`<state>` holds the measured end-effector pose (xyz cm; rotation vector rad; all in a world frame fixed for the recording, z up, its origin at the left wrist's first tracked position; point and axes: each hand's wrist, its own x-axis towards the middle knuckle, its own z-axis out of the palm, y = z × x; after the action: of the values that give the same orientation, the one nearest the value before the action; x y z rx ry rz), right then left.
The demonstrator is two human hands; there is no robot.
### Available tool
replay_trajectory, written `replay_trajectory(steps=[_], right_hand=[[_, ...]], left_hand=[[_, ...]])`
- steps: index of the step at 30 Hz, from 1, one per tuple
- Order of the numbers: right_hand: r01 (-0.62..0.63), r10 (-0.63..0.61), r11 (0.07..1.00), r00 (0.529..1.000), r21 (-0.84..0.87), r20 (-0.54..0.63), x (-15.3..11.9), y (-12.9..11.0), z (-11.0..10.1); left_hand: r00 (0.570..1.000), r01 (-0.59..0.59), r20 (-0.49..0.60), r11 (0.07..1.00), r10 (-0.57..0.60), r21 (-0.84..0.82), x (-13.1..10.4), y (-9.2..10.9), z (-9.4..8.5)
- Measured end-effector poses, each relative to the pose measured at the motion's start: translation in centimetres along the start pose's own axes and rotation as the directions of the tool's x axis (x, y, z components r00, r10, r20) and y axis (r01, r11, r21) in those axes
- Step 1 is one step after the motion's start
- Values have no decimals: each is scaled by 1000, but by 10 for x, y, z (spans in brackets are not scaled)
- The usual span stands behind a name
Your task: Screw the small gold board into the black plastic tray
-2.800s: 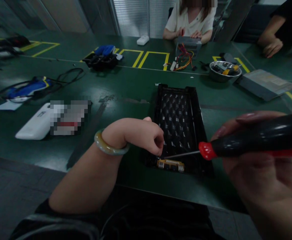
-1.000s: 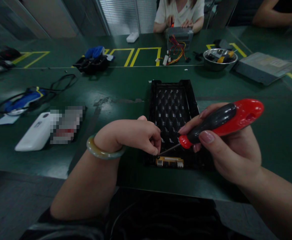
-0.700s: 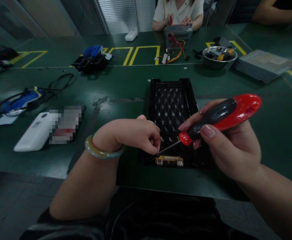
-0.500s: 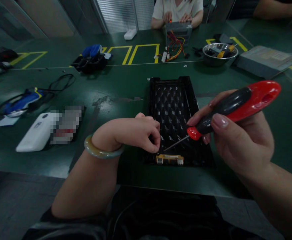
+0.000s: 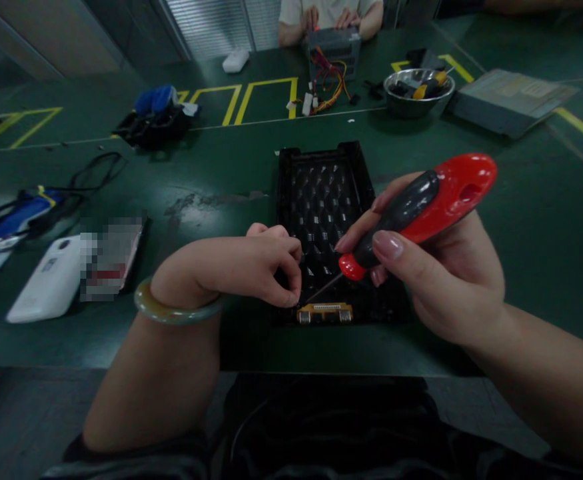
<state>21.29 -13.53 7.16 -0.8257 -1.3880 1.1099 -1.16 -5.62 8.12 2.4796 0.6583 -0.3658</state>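
A black plastic housing point(image 5: 324, 200) with a patterned inner floor lies on the green table. Along its near edge is an orange-brown circuit board point(image 5: 325, 313) with metal ports. My right hand point(image 5: 446, 273) grips a red and black screwdriver point(image 5: 416, 213), whose thin shaft slants down to the left, its tip near the board's left end. My left hand point(image 5: 271, 267) is over the housing's left side, thumb and index finger pinched by the screwdriver tip. Whatever those fingers hold, if anything, is too small to make out.
White phone-like object point(image 5: 48, 280) and a dark, partly pixelated one point(image 5: 126, 253) lie left. Farther off are a black tray point(image 5: 154, 127), a metal bowl point(image 5: 414, 107) of tools, a flat grey case point(image 5: 514, 100) and a person handling a metal box point(image 5: 346, 53) with wires.
The view has shifted slightly, moving the scene left. My right hand has brought the screwdriver tip closer to my left fingertips and the board's left end.
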Motion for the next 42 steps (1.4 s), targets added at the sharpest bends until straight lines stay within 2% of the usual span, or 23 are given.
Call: replay_trajectory(steps=[7, 15, 24, 33, 42], right_hand=[[-6, 5, 1000, 1000, -26, -19, 0, 1, 0], [-19, 18, 999, 1000, -42, -17, 0, 3, 2], [60, -58, 998, 994, 23, -93, 5, 4, 4], [26, -26, 1000, 998, 7, -57, 3, 4, 5], [57, -54, 998, 994, 29, -100, 2, 2, 7]], left_hand=[[999, 20, 41, 1000, -20, 7, -1, -1, -2], [998, 42, 37, 999, -43, 21, 0, 2, -2], [1000, -1, 27, 1000, 1, 25, -1, -1, -3], [999, 15, 36, 999, -16, 33, -2, 0, -3], [999, -8, 40, 1000, 7, 25, -2, -2, -3]])
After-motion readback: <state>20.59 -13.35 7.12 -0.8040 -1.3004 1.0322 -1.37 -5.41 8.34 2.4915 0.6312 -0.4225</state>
